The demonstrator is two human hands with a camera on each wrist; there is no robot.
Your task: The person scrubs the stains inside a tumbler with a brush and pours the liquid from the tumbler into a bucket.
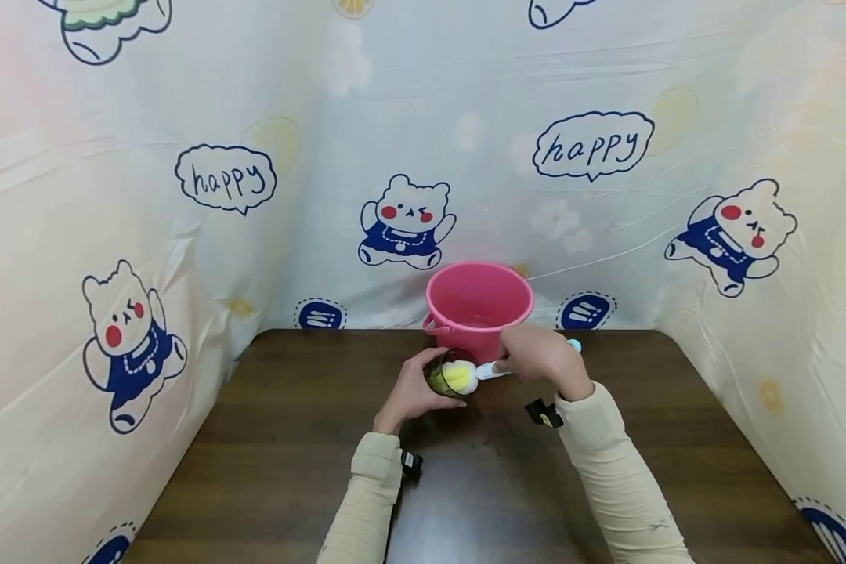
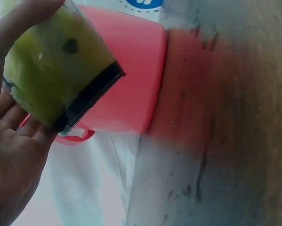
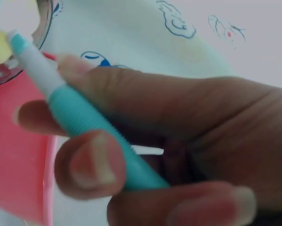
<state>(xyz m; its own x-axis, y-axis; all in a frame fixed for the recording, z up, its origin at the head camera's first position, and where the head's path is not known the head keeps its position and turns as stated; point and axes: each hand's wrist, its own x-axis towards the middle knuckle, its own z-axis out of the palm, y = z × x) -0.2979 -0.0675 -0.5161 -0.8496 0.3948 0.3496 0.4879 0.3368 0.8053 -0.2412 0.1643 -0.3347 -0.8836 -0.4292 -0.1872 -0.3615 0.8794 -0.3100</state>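
Observation:
My left hand (image 1: 414,390) grips a dark see-through glass (image 2: 60,61), tilted with its mouth to the right in the head view. The yellow and white sponge head of a cup brush (image 1: 460,377) sits inside the mouth of the glass. My right hand (image 1: 541,359) holds the brush by its ribbed turquoise and white handle (image 3: 84,113), thumb and fingers curled round it. In the left wrist view, yellow-green shows through the wall of the glass above its dark base. Both hands are just in front of a pink bucket (image 1: 475,337).
The bucket stands at the back edge of the dark wooden table (image 1: 289,470), its handle hanging at the left. Wet spots (image 2: 183,193) mark the tabletop near it. A pale printed curtain (image 1: 310,235) surrounds the table at the back and sides.

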